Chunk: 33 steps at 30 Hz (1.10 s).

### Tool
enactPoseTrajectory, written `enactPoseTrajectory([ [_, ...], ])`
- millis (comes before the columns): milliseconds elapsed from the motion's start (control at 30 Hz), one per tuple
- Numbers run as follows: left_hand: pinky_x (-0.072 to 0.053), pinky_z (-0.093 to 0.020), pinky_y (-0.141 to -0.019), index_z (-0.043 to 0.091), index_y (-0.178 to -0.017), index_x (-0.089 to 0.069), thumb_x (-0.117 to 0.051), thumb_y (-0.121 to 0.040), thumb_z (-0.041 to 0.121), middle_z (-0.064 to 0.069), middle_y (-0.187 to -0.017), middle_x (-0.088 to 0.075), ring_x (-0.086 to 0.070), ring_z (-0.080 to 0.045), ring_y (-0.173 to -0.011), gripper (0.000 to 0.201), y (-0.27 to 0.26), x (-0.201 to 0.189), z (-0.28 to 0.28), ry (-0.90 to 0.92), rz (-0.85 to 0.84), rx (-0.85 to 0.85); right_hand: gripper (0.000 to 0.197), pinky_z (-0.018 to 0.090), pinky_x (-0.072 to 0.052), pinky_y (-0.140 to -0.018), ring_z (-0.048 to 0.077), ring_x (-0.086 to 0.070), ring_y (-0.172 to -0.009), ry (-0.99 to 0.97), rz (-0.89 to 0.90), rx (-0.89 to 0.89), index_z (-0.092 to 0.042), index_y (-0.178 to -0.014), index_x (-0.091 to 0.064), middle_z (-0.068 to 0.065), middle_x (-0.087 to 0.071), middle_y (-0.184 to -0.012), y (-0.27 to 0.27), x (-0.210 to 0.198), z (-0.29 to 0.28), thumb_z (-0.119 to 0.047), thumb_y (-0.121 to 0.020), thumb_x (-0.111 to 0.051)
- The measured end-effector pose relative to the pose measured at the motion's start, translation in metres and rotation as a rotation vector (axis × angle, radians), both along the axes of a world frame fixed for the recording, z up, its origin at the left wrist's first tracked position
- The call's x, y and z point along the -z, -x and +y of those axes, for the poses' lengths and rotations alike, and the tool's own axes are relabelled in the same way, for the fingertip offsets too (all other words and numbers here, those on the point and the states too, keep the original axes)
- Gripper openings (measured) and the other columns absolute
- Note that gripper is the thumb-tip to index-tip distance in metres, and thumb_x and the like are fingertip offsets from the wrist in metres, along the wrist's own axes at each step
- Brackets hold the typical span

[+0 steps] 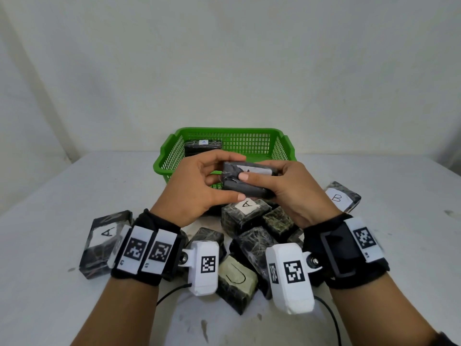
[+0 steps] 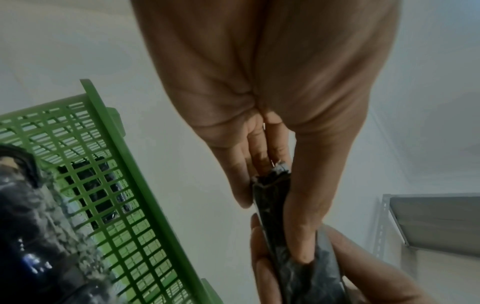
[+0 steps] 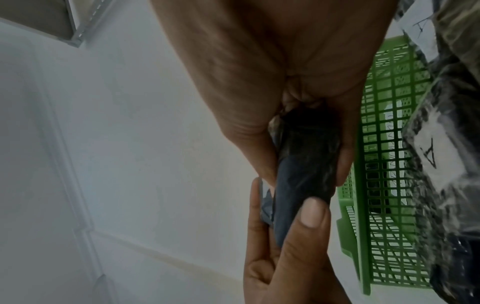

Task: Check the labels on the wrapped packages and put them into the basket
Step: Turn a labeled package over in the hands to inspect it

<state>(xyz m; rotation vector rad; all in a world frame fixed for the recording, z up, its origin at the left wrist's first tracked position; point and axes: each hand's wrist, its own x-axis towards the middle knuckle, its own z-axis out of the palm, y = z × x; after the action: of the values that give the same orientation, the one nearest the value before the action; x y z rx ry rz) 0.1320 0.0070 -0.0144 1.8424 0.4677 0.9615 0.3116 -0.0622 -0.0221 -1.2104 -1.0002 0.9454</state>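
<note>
Both hands hold one dark wrapped package (image 1: 245,179) just in front of the green basket (image 1: 224,132), above the table. My left hand (image 1: 232,176) pinches its left end between thumb and fingers. My right hand (image 1: 264,178) grips its right end, thumb on the near face. A white label on top is partly hidden by fingers and unreadable. The left wrist view shows the package (image 2: 275,197) edge-on between thumb and fingers. In the right wrist view the package (image 3: 306,164) is clamped in my right hand. One package labelled A (image 1: 203,146) lies in the basket's back left corner.
Several wrapped packages lie heaped on the white table (image 1: 399,245) below my wrists: one labelled A (image 1: 245,211), one labelled B (image 1: 341,198) to the right, another A (image 1: 104,243) at the left. A white wall stands behind the basket.
</note>
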Motion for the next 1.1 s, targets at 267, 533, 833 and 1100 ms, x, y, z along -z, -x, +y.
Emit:
enactPoseTrajectory([
  [267, -0.058, -0.029, -0.087, 0.007, -0.119, -0.065, -0.084, -0.060, -0.013, -0.008, -0.113, -0.073, -0.071, -0.018, -0.106, 0.065, 0.004, -0.002, 0.003, 0.029, -0.065, -0.039, 0.023, 0.029, -0.065, -0.077, 0.027, -0.078, -0.087, 0.066, 0.129, -0.108, 0.005, -0.111, -0.072, 0.020, -0.078, -0.108, -0.010, -0.008, -0.007, -0.005, -0.091, -0.072],
  [533, -0.059, -0.029, -0.085, 0.006, -0.116, -0.065, -0.085, -0.060, -0.013, -0.009, -0.111, -0.073, -0.071, -0.019, -0.104, 0.062, -0.001, -0.001, -0.001, 0.009, -0.045, -0.032, 0.029, 0.039, -0.065, -0.083, 0.030, -0.077, -0.097, -0.012, 0.101, -0.063, 0.004, -0.114, -0.073, 0.020, -0.078, -0.109, -0.004, -0.006, -0.003, -0.008, -0.087, -0.077],
  [833, -0.057, -0.034, -0.092, 0.011, -0.119, -0.063, -0.087, -0.062, 0.000, -0.004, -0.120, -0.069, -0.067, -0.016, -0.113, 0.064, 0.002, -0.003, 0.000, 0.035, -0.080, -0.036, 0.036, 0.033, -0.065, -0.079, 0.028, -0.077, -0.097, -0.120, 0.043, 0.075, 0.001, -0.114, -0.071, 0.020, -0.075, -0.113, -0.008, -0.009, -0.003, -0.001, -0.081, -0.083],
  [1100, -0.059, -0.034, -0.089, 0.021, -0.113, -0.071, -0.080, -0.079, 0.009, 0.008, -0.105, -0.076, -0.071, -0.008, -0.099, 0.037, 0.002, -0.006, -0.002, -0.097, 0.022, -0.161, 0.050, 0.027, -0.059, -0.091, 0.015, -0.075, -0.106, -0.228, -0.219, 0.027, -0.016, -0.121, -0.077, 0.003, -0.079, -0.112, -0.002, -0.014, -0.008, -0.028, -0.074, -0.086],
])
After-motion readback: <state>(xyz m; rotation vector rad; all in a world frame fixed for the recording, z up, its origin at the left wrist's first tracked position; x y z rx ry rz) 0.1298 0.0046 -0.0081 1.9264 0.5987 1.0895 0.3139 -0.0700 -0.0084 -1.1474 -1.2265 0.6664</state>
